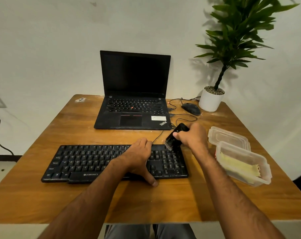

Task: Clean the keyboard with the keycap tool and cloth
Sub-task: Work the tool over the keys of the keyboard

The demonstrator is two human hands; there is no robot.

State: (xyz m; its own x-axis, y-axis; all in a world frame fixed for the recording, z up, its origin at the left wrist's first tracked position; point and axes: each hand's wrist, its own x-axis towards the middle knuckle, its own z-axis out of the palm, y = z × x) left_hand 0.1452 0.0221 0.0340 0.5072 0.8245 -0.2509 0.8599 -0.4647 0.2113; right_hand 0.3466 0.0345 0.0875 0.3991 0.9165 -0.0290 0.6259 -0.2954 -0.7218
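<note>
A black keyboard (87, 163) lies across the front of the wooden table (60, 200). My left hand (140, 157) rests flat on its right-centre keys, thumb over the front edge, holding it down. My right hand (192, 137) grips a black keycap tool (174, 137) with a brush end. The bristles touch the keyboard's top right corner, above the number pad. A yellow cloth (239, 168) lies inside a clear plastic container (265, 171) to the right.
An open black laptop (134, 94) stands behind the keyboard. A black mouse (191, 108) and cables lie beside it. A white potted plant (211, 100) occupies the back right corner. The container's lid (227, 137) lies behind the container.
</note>
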